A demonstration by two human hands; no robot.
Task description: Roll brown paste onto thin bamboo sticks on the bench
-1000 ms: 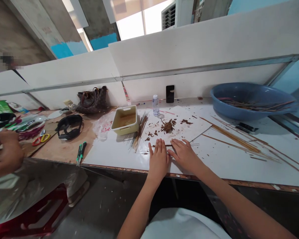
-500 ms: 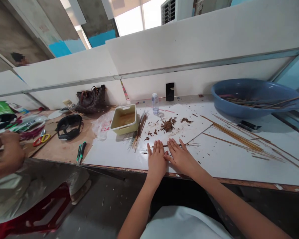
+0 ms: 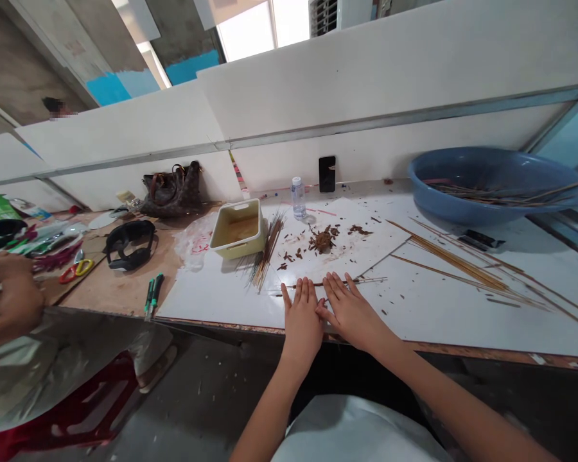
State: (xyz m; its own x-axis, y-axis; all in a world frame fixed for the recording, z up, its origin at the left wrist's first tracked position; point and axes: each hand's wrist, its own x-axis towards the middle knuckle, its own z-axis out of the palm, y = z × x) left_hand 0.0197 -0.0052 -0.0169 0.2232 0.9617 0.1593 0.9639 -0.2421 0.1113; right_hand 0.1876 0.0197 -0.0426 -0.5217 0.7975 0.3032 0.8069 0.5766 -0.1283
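My left hand and my right hand lie flat, palms down and side by side, on the white table near its front edge, fingers stretched out. Under the fingertips of both runs a thin stick with a brown coating, lying left to right. Just beyond it is a small heap of brown crumbs on a white sheet. Neither hand grips anything.
A cream tray, a bundle of thin sticks and a small bottle stand behind my hands. Long bamboo sticks and a blue basin lie right. Another person's hand works at the left beside scissors.
Both hands have slid a little towards me across the stick, staying flat. The view has tipped slightly downward.
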